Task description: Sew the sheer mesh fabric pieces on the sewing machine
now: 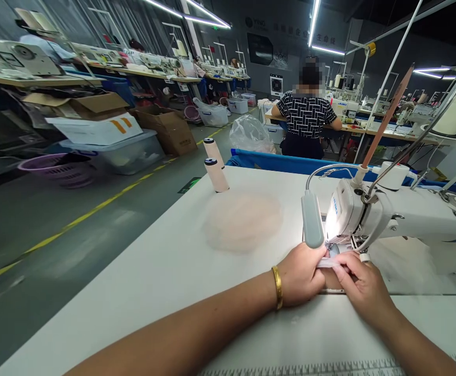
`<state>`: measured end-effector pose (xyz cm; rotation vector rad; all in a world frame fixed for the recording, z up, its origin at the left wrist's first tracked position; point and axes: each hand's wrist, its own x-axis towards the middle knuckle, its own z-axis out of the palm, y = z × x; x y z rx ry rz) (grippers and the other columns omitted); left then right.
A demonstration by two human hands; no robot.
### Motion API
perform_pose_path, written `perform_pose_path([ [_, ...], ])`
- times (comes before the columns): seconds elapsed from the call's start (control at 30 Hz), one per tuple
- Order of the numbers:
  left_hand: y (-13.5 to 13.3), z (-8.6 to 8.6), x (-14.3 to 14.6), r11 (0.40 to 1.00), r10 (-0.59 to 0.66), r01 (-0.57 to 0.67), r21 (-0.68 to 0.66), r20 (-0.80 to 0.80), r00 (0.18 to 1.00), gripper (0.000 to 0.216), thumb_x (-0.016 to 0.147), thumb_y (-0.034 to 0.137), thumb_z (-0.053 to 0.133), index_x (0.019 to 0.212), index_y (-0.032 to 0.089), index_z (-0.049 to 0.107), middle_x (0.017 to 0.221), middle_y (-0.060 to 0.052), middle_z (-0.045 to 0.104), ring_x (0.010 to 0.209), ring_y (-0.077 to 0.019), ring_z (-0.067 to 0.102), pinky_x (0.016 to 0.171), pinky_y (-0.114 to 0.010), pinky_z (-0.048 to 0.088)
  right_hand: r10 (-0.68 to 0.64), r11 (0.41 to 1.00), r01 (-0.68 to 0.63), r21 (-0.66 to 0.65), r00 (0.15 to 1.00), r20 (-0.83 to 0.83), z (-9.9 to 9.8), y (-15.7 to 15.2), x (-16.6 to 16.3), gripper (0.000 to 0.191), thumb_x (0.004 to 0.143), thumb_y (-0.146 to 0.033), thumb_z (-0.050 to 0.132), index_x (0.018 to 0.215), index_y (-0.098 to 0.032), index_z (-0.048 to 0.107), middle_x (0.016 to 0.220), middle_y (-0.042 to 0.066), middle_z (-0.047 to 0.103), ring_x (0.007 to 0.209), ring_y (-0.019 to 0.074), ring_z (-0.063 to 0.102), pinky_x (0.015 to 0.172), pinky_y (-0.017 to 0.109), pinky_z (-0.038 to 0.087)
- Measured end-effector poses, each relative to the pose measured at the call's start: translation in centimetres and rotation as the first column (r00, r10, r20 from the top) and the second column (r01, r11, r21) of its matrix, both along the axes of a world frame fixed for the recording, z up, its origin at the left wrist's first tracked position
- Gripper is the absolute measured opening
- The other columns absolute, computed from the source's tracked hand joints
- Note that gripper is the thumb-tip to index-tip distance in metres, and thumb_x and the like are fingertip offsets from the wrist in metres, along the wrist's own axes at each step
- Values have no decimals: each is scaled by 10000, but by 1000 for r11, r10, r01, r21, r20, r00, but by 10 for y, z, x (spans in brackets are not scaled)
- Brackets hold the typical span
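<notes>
White fabric strip [330, 262], thin and small, sits right at the needle end of the white industrial sewing machine [408, 214], pinched between both hands. Around it: a grey gooseneck lamp [313, 219] hangs just in front of the needle area and blocks part of it, so honestly I can't tell if the presser foot is down. Further back on the white table [153, 271] there's a pale pink heap of sheer cloth [243, 219] and two cream thread cones [215, 175]. Left hand [300, 274], gold bangle [277, 287] on the wrist, comes in from the left with fingers curled, gripping the strip's left end. Right hand [363, 284] pinches the right end, knuckles up. Strip runs roughly left to right, flat on the machine bed.
</notes>
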<state>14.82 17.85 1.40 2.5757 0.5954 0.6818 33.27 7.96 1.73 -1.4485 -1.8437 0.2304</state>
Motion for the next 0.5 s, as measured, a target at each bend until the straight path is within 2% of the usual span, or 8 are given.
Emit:
perform_pose_path([
  [0.13, 7, -2, 3, 1000, -14, 14, 10, 38, 999, 191, 802, 93, 496, 856, 193, 650, 814, -36, 634, 788, -198, 601, 725, -302, 490, -122, 990, 115, -84, 989, -78, 0, 1, -1, 280, 1059, -436, 525, 956, -271, 726, 705, -8, 652, 679, 200, 625, 582, 284, 461],
  [0.27, 12, 3, 2, 997, -26, 22, 78, 40, 999, 222, 840, 82, 498, 793, 193, 684, 787, -26, 618, 763, -186, 574, 736, -297, 487, -140, 984, 130, -121, 987, -84, -1, 1, 0, 311, 1053, -462, 528, 916, -256, 716, 624, -22, 567, 605, 187, 568, 529, 279, 409],
  [0.37, 9, 7, -1, 983, -50, 53, 177, -22, 999, 179, 874, 122, 561, 803, 194, 709, 785, -38, 598, 767, -197, 558, 730, -312, 474, -21, 994, 21, -108, 1000, 2, 1, -2, 1, 285, 1076, -347, 483, 881, -243, 663, 715, -7, 611, 672, 185, 576, 613, 295, 433],
  [0.5, -1, 2, -8, 958, -92, 98, 270, -35, 995, 143, 848, 100, 617, 768, 189, 695, 836, -58, 635, 783, -203, 559, 699, -330, 439, 163, 986, -149, -72, 951, 264, 5, -9, 3, 298, 1063, -171, 421, 822, -222, 589, 805, 12, 638, 757, 192, 539, 722, 330, 394],
])
